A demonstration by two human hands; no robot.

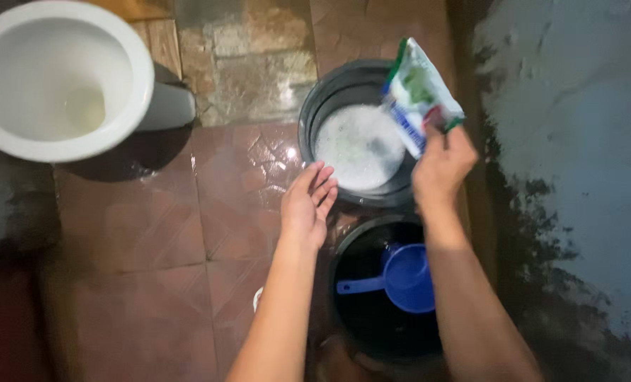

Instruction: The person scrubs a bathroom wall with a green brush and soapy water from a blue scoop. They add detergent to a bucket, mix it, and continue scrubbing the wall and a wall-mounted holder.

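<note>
A glossy plastic sachet [420, 95], white with green and blue print, is pinched in the right hand [440, 166]. Far bucket [329, 99]: dark smooth plastic holding frothy white suds. Near bucket [343, 247]: dark plastic, holding a shiny blue plastic dipper [407, 277]. Wet, glossy reddish floor tiles [152, 233]. Smooth white ceramic toilet [60, 78] at far left. Rough, patchy painted wall [577, 141] on the right.

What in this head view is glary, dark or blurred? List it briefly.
Head view: dim overall; wet floor tiles throw glare beside the foamy bucket; the toilet bowl looks washed out; the near bucket with the blue dipper sinks into shadow; the sachet in the right hand is softly blurred.
</note>
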